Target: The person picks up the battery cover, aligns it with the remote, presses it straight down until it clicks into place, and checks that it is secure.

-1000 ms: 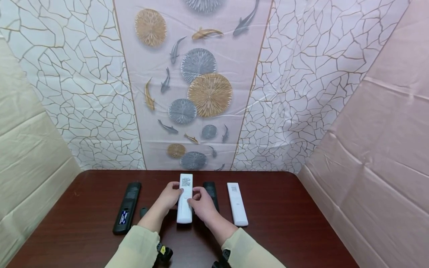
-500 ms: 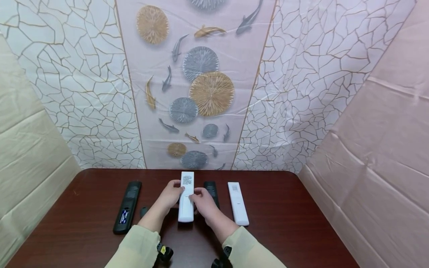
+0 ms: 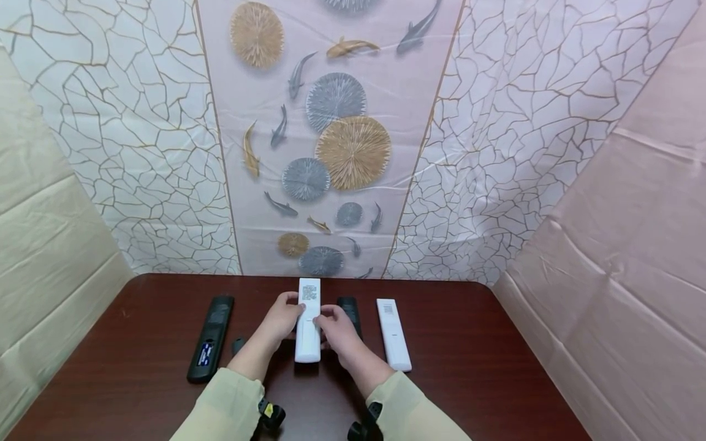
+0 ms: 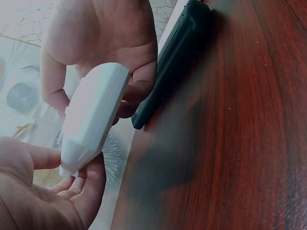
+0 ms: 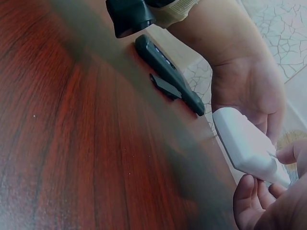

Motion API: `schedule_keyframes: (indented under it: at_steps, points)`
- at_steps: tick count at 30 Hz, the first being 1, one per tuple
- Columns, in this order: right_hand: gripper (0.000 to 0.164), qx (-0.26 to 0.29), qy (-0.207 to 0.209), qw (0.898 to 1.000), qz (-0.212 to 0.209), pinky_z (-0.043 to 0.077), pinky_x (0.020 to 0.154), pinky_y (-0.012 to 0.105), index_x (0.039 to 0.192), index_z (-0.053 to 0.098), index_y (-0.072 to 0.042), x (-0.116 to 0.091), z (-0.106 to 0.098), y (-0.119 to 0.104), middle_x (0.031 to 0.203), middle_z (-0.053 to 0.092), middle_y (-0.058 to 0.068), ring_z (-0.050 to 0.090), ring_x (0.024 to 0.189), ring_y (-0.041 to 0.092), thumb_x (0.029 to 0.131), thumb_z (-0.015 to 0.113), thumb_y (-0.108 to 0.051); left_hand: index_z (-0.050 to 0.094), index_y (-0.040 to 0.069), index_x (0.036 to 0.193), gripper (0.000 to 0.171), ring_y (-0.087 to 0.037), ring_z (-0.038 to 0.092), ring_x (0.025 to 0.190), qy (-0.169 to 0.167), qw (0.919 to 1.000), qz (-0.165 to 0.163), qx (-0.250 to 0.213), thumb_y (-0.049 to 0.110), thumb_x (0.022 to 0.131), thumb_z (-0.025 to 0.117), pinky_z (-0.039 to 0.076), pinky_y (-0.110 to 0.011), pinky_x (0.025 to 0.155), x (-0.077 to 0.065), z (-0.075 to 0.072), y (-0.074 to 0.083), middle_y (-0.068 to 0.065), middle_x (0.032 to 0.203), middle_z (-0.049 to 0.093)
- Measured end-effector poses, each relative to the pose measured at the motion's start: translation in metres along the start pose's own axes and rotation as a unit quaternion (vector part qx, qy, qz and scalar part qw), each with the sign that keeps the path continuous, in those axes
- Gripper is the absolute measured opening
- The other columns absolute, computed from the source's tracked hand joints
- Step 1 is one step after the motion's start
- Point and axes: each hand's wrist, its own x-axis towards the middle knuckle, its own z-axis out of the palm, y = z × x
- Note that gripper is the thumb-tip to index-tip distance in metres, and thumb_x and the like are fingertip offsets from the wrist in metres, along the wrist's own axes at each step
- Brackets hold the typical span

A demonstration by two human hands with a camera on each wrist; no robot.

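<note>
A white remote control [image 3: 308, 340] is held above the table with its back and printed label facing up. My left hand [image 3: 280, 320] grips its left edge, thumb on the back and fingers underneath. From the other side my right hand [image 3: 339, 335] holds it, with the thumb [image 5: 288, 152] pressing near the small mark on the back. The left wrist view shows the end of the white remote [image 4: 91, 122] between both hands. Its front face is hidden.
On the brown table [image 3: 452, 380] lies a black remote [image 3: 212, 334] with its battery compartment uncovered, a small dark cover [image 5: 164, 86] beside it. Another black remote [image 3: 350, 311] is partly behind my right hand. Further right lies a second white remote [image 3: 394, 335].
The right thumb has shifted slightly up the back of the white remote, and the right fingers have changed their hold. Remote and hands have risen slightly in view; the other remotes stay put.
</note>
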Motion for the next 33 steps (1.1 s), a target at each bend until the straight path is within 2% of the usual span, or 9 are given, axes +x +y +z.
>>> schedule_keyframes:
  at_steps: [12, 25, 33]
  points:
    - [0.04, 0.001, -0.01, 1.0, -0.014, 0.054, 0.067, 0.038, 0.132, 0.053, -0.009, -0.001, -0.001, -0.002, 0.101, 0.061, 0.011, 0.061, 0.077, 0.02, 0.096, 0.062, -0.023, 0.035, 0.005, 0.147, 0.049, -0.029, 0.063, 0.1, 0.003, 0.9999, 0.006, -0.013, 0.022, 0.104, 0.051, 0.056, -0.039, 0.064, -0.002, -0.001, 0.004, -0.023, 0.13, 0.053]
    - [0.04, -0.007, -0.002, 1.0, -0.002, 0.055, 0.065, 0.035, 0.133, 0.055, -0.01, -0.005, 0.002, -0.003, 0.101, 0.061, 0.01, 0.06, 0.079, 0.02, 0.096, 0.063, -0.025, 0.035, 0.006, 0.148, 0.049, -0.03, 0.062, 0.103, 0.005, 1.0, 0.003, -0.005, 0.021, 0.103, 0.047, 0.057, -0.04, 0.066, -0.001, -0.003, -0.002, -0.023, 0.133, 0.051]
    - [0.027, -0.015, 0.011, 1.0, -0.017, 0.052, 0.057, 0.032, 0.119, 0.061, -0.006, -0.01, -0.002, 0.001, 0.093, 0.061, 0.011, 0.057, 0.069, 0.02, 0.095, 0.063, -0.019, 0.038, 0.003, 0.145, 0.046, -0.03, 0.062, 0.097, 0.015, 0.9998, 0.008, 0.006, 0.018, 0.102, 0.048, 0.057, -0.04, 0.062, -0.003, -0.001, -0.006, -0.024, 0.129, 0.052]
